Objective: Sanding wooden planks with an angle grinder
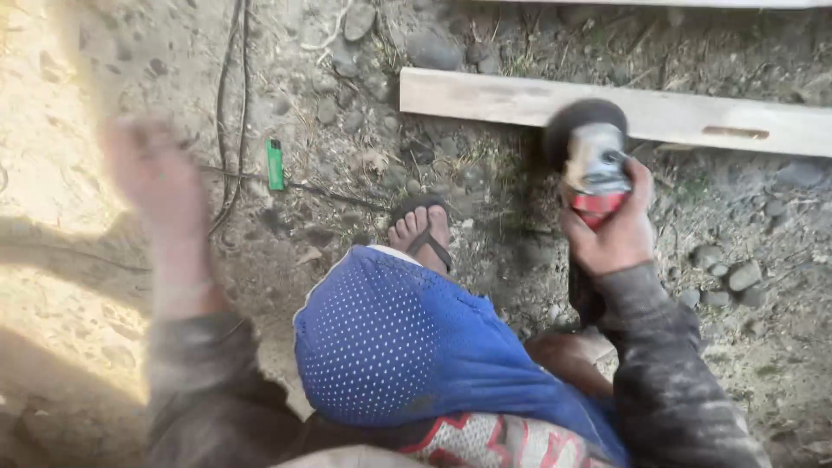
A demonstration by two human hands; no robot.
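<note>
- Right hand (617,232) is wrapped tight round the body of the grey-and-red handheld angle grinder (596,173), fingers closed over the red band, thumb on the near side; it sits at about two o'clock from the knee.
- The grinder's dark round disc (579,121) is up at twelve o'clock of the hand, right against the near edge of the long pale wooden plank (693,117) lying across the stony ground (364,165).
- Judging by its build, that tool is dense and rigid, front-heavy toward the disc. The hard casing looks dusty, so it could slide in the palm; the safe hold is the barrel behind the head, well back from the disc.
- Left hand (156,182) is out at ten o'clock, raised and badly blurred. It seems empty with the fingers loosely spread, but I cannot tell for certain.
- The plank looks stiff and light, resting flat with nothing clamping it, so I'd expect it to shift under a push.
- A small green lighter (275,164) lies at eleven o'clock beside thin black cables (230,104).
- A bare foot in a black flip-flop sandal (421,230) sits just near of the plank, left of the grinder, with the knee in blue mesh shorts (381,338) below it.
</note>
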